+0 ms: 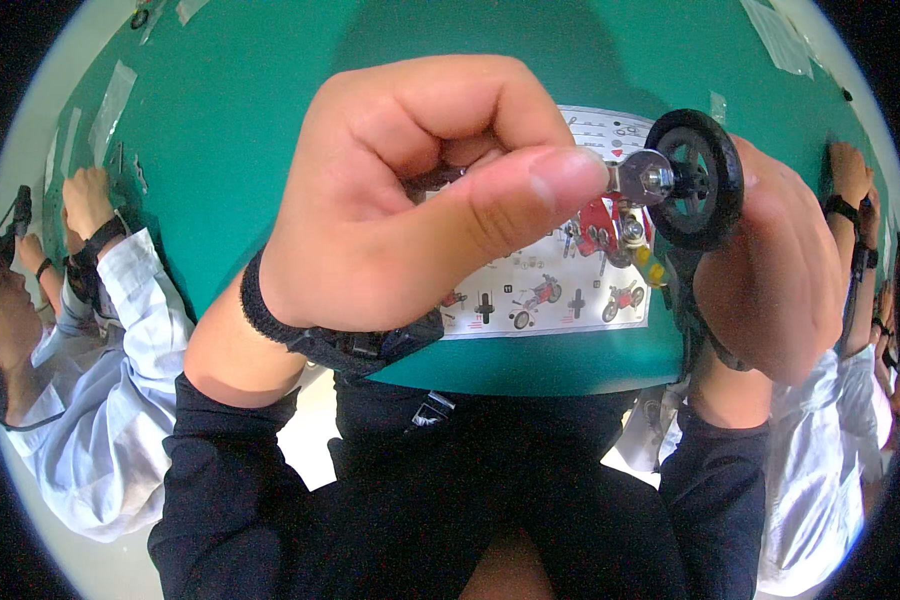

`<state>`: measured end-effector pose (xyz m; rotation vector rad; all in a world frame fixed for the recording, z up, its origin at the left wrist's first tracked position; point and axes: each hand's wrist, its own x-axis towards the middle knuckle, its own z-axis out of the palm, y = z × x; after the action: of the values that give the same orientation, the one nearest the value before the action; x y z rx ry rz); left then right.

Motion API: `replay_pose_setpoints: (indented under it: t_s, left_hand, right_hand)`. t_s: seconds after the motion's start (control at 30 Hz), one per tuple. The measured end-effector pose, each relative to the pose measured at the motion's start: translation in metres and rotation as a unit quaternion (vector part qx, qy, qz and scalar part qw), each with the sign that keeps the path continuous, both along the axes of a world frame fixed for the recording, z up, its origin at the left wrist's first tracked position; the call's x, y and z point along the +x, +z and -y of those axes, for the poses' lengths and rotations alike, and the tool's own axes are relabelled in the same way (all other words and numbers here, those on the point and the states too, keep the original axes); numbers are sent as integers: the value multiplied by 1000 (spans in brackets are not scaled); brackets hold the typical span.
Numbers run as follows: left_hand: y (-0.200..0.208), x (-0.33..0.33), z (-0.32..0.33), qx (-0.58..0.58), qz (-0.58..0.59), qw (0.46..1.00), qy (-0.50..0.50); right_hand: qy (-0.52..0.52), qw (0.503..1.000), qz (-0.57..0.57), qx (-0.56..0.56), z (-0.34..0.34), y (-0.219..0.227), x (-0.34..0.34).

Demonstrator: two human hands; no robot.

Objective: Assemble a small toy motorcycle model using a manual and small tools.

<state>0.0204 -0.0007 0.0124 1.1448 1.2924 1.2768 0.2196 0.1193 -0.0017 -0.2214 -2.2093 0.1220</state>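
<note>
In front of me is a partly visible model motorcycle with red metal parts (600, 222), small yellow pieces (650, 268) and a black spoked wheel (727, 180). My left hand (420, 190) is closed, thumb pressed against curled fingers. It pinches a shiny rounded metal piece (645, 178) with a bolt, right beside the wheel's hub. Whether this piece is a wrench or part of the model I cannot tell. My right hand (775, 265) is closed around the model from the right, behind the wheel, which hides most of its fingers.
Below the model a printed instruction sheet (550, 290) with motorcycle pictures lies on the green table (240, 110). Clear plastic bags (113, 110) lie far left, with another plastic bag (778, 38) at far right. People in light sleeves work on both sides, a person's hand (88, 200) at left.
</note>
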Motion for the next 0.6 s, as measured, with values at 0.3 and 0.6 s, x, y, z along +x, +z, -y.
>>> replay_pose_setpoints:
  t_s: [0.3, 0.6]
  left_hand:
    - [-3, -9, -22, -4, 18, 999, 27]
    - [-10, -21, -24, -45, 35, 997, 58]
  right_hand:
    - [21, 1000, 22, -4, -30, -1, -12]
    - [87, 995, -7, -40, -44, -19, -33]
